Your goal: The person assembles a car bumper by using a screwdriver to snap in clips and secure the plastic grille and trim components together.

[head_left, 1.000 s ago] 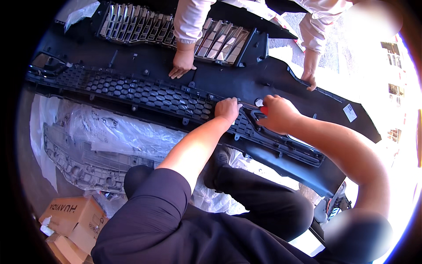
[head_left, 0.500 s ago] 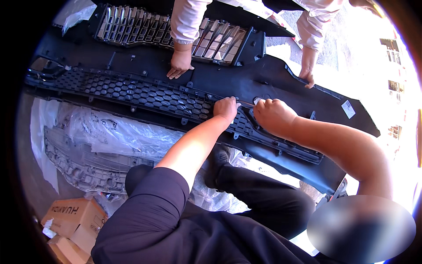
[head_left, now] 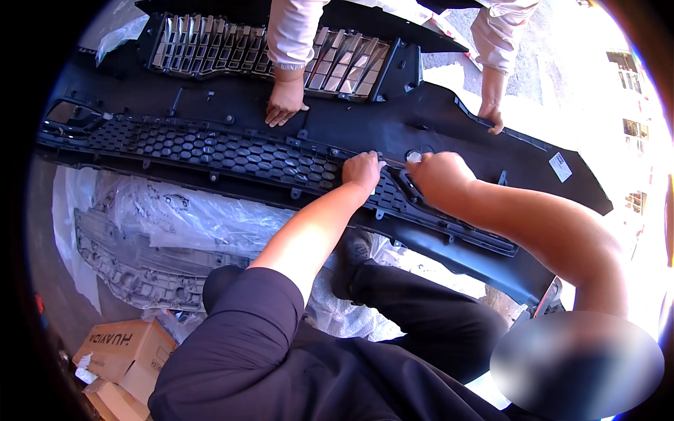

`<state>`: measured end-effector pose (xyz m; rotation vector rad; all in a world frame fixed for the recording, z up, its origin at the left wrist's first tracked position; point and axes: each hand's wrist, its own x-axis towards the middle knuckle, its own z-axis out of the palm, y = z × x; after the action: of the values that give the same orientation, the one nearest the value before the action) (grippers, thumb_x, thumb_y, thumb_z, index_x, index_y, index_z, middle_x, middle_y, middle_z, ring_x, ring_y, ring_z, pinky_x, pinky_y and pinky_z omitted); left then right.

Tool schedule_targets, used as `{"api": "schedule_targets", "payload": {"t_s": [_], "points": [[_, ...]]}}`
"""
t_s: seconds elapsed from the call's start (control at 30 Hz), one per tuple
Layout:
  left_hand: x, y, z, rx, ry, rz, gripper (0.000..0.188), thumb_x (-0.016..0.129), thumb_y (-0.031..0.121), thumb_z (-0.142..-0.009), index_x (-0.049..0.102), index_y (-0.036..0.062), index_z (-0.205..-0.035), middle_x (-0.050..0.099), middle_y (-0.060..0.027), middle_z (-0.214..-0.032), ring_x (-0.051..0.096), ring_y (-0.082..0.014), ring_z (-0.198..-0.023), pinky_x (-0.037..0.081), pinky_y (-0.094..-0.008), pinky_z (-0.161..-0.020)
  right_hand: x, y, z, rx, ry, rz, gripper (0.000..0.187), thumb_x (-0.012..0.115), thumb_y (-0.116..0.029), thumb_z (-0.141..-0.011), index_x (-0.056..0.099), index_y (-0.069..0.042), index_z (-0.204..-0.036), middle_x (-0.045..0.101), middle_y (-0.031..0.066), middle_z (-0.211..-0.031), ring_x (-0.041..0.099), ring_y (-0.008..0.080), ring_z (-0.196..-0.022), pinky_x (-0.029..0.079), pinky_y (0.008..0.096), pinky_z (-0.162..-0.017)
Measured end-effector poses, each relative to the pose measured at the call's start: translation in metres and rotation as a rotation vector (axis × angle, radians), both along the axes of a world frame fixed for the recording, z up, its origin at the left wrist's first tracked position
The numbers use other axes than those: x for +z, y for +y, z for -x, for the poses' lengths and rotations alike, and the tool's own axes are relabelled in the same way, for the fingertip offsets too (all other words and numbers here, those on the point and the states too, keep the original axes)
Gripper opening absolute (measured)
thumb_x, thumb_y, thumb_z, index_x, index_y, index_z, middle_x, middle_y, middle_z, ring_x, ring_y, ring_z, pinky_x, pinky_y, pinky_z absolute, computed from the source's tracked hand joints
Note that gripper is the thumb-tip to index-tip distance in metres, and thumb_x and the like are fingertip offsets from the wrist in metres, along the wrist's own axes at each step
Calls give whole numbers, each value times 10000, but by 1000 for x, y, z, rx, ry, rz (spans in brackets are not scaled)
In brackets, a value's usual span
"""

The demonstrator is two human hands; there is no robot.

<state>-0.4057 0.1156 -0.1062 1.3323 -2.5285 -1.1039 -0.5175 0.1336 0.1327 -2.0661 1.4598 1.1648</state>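
Observation:
A black car bumper [head_left: 393,126], inner side up, lies across in front of me, with a honeycomb lower grille [head_left: 232,151] along its near side. My left hand [head_left: 361,172] is closed on the grille, right of the honeycomb; its fingertips are partly hidden. My right hand [head_left: 442,179] makes a fist around what looks like a screwdriver [head_left: 395,163]. Only the thin shaft shows, pointing left toward my left hand; the handle is hidden. Just beyond the fist is a small round pale disc [head_left: 413,156] on the bumper.
Across from me, another person's hand [head_left: 286,102] lies on the bumper and their other hand [head_left: 493,118] holds its far edge. A chromed grille [head_left: 217,45] sits at the back. Plastic wrap [head_left: 182,210], a grey moulded part [head_left: 133,259] and cardboard boxes [head_left: 123,351] are at the left.
My right fist has moved slightly right and turned a little, showing more of the pale disc. My left hand stays at the same place on the grille. The whole view has shifted slightly.

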Motion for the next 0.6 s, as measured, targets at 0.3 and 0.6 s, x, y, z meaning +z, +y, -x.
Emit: {"api": "schedule_targets", "payload": {"t_s": [0.3,0.6], "points": [[3,0,-2,-15,-8,-11,309,684,374,-947,708,66,-951,744,-152,-914,736,-334,-859,584,-439,-748,10,-10,-3,143,-33,67,261,668,-224,-917,720,-2,-1044,698,176,-1081,715,263,-932,567,350,-735],[-1,-4,-2,-3,-17,18,308,688,373,-946,712,66,-955,745,-141,-908,739,-327,-858,586,-436,-747,-16,-23,15,-1042,-123,-112,314,740,-220,-833,747,-59,-1103,750,131,-1095,718,294,-1057,583,360,-845]]}}
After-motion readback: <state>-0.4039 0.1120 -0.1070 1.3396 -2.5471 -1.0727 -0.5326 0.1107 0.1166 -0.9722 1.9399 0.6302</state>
